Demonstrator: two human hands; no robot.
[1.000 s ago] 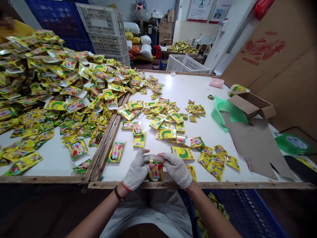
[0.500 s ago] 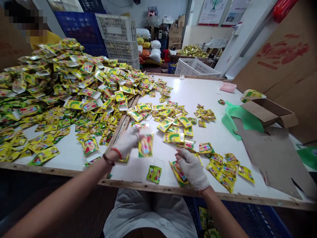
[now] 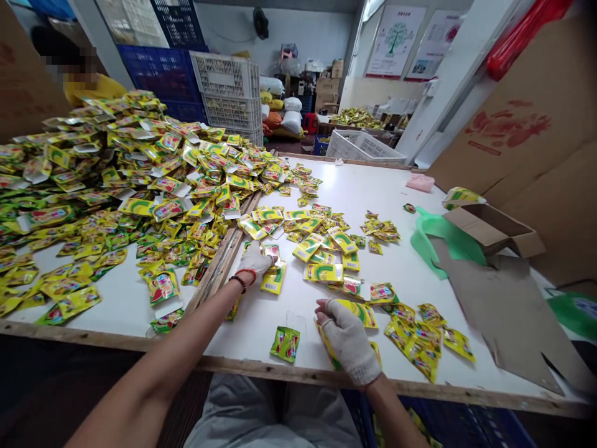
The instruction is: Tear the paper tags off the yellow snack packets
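My left hand, in a white fingerless glove, is reached out over the left of the white table. Its fingers are curled at a small flat yellow box lying barcode side up, with another box just beyond the fingertips. Nearer the front edge, my right hand, gloved alike, closes over a yellow-green box that it mostly hides. Between the hands lies a green sachet. Several yellow boxes are heaped beyond my right hand, and yellow sachets lie to its right.
A big pile of boxes and sachets covers the left side, behind a wooden strip. On the right are flattened cardboard, an open carton and green plastic. Crates and a person in yellow are beyond.
My left hand has moved away from me and slightly right; the box it carried in the air is now down by the table surface, barcode up. My right hand has shifted little.
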